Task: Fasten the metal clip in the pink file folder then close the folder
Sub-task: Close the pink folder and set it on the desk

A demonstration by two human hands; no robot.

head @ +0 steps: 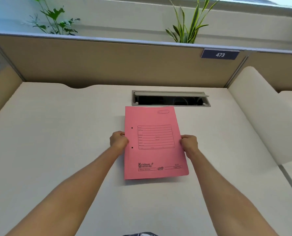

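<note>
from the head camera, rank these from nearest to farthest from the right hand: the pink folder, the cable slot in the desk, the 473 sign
1. Pink folder: in the right hand, gripped at its right edge.
2. Cable slot: beyond the folder's top edge.
3. 473 sign: up on the partition.

Between my two grips the folder [154, 143] is plain pink, with a dark ruled form box, black lettering near its lower edge and two black dots just beside my left hand [118, 140]. Under both hands the desk [56, 133] is off-white. Beyond them, a tan partition [107, 63] carries a navy plate [220, 54], white "473", I think.
</note>
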